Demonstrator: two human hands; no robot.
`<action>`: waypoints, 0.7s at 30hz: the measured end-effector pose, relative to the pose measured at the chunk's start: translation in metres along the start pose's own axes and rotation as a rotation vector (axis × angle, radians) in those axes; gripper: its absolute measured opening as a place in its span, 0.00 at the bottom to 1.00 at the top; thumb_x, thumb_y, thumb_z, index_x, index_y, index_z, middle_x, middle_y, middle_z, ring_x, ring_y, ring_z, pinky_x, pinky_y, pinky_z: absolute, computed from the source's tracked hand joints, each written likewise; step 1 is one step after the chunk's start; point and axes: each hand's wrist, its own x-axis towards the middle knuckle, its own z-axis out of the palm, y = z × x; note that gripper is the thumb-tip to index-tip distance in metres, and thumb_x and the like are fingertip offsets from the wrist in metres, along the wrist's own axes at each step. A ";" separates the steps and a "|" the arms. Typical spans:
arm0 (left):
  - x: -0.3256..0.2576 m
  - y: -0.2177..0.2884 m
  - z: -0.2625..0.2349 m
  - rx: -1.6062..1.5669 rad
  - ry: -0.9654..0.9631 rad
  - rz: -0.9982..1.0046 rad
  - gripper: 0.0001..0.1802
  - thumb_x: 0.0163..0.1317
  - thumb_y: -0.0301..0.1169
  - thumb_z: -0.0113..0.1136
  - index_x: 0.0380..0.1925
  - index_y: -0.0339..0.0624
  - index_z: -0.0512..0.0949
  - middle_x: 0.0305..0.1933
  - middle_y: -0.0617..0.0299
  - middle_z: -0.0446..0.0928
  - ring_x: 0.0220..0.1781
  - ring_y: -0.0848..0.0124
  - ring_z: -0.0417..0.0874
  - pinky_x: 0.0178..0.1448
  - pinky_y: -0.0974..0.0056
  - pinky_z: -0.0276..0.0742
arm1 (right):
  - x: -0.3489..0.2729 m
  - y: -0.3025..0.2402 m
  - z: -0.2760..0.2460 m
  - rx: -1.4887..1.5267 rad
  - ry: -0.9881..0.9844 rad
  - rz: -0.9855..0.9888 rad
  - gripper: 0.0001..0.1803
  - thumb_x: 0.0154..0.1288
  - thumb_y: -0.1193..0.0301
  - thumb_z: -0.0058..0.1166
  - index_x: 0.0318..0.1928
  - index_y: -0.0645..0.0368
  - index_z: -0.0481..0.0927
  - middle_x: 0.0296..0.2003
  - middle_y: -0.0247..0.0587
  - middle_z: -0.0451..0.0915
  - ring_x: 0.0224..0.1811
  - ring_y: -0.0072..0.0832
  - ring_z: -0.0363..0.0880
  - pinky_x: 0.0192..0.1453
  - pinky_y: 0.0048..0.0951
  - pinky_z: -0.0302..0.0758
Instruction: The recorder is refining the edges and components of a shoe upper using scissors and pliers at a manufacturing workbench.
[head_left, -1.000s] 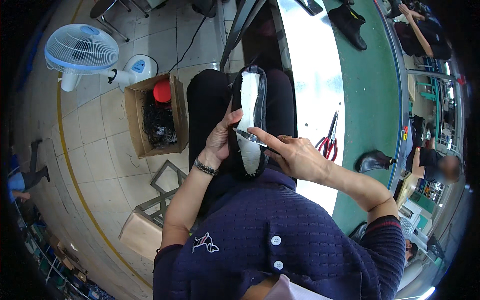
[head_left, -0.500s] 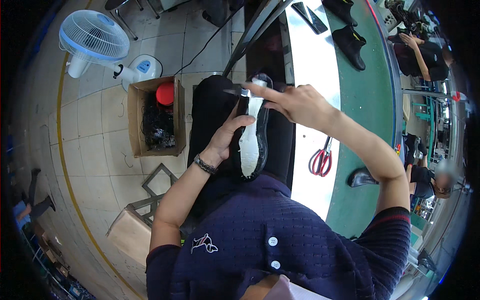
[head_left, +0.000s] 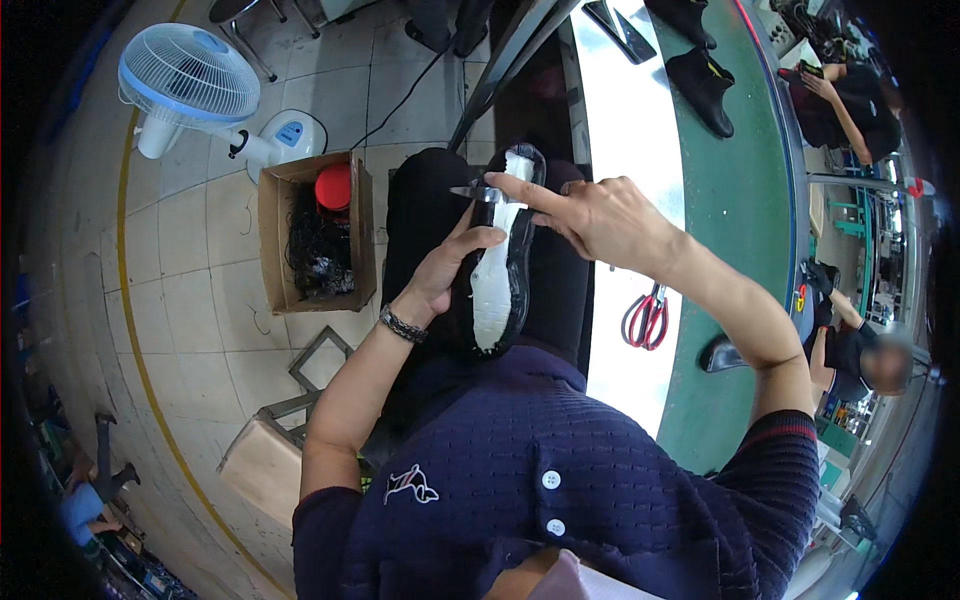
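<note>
A black shoe [head_left: 520,260] with a white sole lies sole-up on my lap. My left hand [head_left: 452,268] grips it along its left side, near the middle. Gripped in my right hand [head_left: 590,215] is a small metal blade [head_left: 478,193], forefinger stretched along it, and the blade lies across the toe end of the white sole. A dark bracelet [head_left: 402,325] sits on my left wrist.
Red-handled scissors [head_left: 648,318] lie on the white bench strip [head_left: 625,120] beside a green conveyor [head_left: 735,200] carrying black shoes [head_left: 705,78]. A cardboard box [head_left: 312,232] with black scraps and a red lid stands on the tiled floor by a white fan [head_left: 185,75]. Another person [head_left: 865,360] works at the right.
My right hand has moved with the blade from the middle of the sole up to the toe end. My left hand keeps its hold on the shoe.
</note>
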 end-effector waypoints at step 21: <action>-0.022 -0.044 -0.019 -0.304 -0.085 -0.007 0.33 0.68 0.51 0.53 0.65 0.41 0.63 0.60 0.51 0.73 0.59 0.60 0.79 0.62 0.51 0.77 | -0.014 -0.018 0.018 0.330 -0.108 0.146 0.32 0.72 0.62 0.48 0.72 0.37 0.52 0.15 0.43 0.77 0.18 0.43 0.79 0.25 0.42 0.76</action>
